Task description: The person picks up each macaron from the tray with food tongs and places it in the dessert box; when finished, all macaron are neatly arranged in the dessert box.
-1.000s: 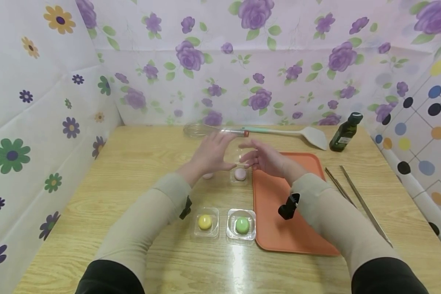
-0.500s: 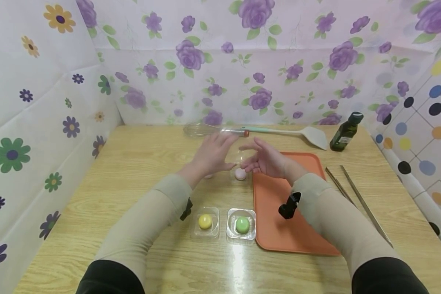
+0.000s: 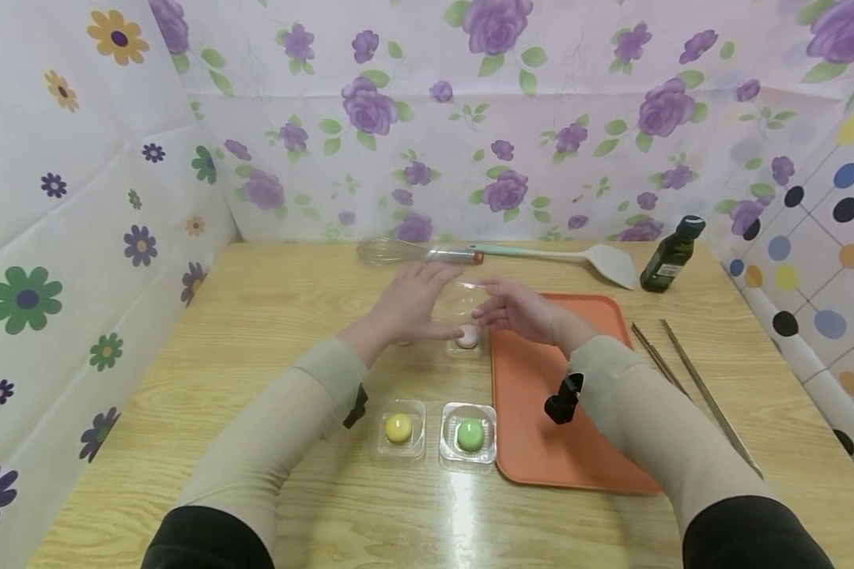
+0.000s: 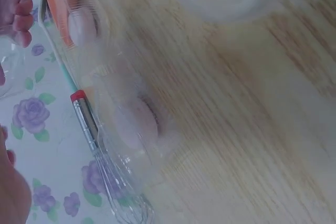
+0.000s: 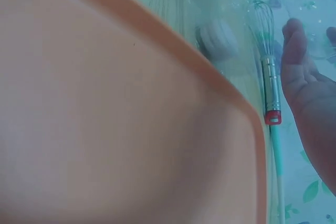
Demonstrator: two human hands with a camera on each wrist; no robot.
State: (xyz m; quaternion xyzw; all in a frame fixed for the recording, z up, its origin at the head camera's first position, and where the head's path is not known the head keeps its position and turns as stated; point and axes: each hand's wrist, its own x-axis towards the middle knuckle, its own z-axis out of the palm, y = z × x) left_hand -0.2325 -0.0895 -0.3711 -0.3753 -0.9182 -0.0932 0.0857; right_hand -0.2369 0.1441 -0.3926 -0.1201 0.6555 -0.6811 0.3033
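Both hands are raised above the back of the table, holding a thin clear plastic box (image 4: 10, 64) between them. My left hand (image 3: 407, 304) curves round its left side, thumb toward me; my right hand (image 3: 523, 312) grips the right side with bent fingers. Glare and transparency hide much of the box's outline. Beneath the hands, a pink macaron (image 3: 467, 337) sits in a clear box. Another pink macaron (image 4: 135, 124), largely covered by the left hand in the head view, lies beside it. Nearer me are a yellow macaron (image 3: 398, 427) and a green macaron (image 3: 470, 435), each in a clear box.
An orange tray (image 3: 562, 427) lies right of the boxes, under the right forearm. Behind the hands are a whisk (image 3: 391, 251) and a white turner (image 3: 608, 265) with a green handle. A dark bottle (image 3: 672, 254) stands back right; metal tongs (image 3: 712, 399) lie beside the tray.
The right hand's fingers have bent closer round the clear box, and the hands have shifted slightly. The macarons on the table, tray and utensils stay in place.
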